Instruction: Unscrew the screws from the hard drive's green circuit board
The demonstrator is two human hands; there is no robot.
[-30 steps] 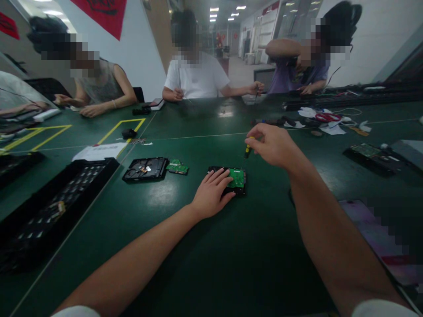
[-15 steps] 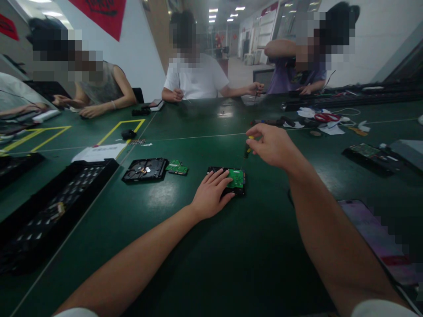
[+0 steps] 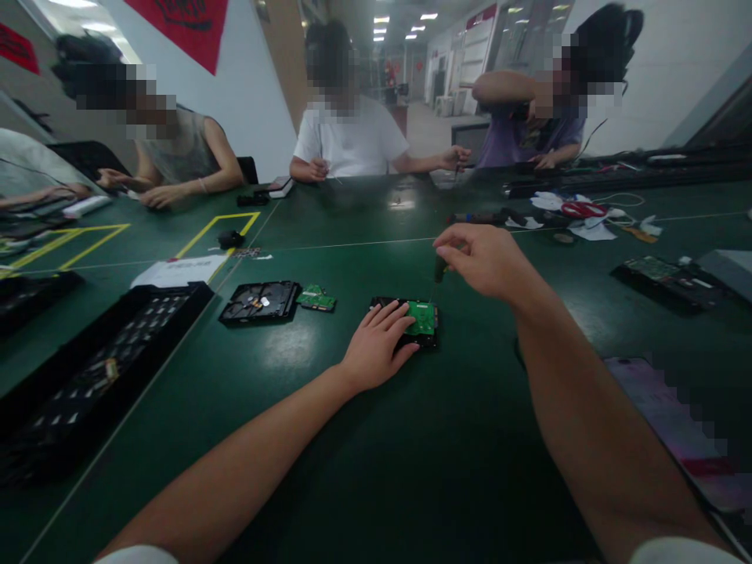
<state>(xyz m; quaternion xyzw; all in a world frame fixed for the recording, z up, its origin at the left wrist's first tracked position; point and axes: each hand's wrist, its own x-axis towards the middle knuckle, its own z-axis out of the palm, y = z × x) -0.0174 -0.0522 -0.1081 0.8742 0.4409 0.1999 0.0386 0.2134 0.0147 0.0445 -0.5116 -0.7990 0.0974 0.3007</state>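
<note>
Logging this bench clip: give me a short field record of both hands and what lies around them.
Left hand: flat on a hard drive, fingers spread
Right hand: grips a screwdriver, tip down at the drive's green circuit board
Nearby: second hard drive, loose circuit board, black tray
Surface: green table

Both bare forearms are stretching forward over the table, well apart near the body and angling inward toward the wrists. The left grip is lying palm down, its wrist straight, its fingers extending forward and slightly spread. The right grip is hovering higher and farther out, the back of the hand facing up, the wrist bending to the left, thumb and fingertips pinching tightly together and pointing downward.
</note>
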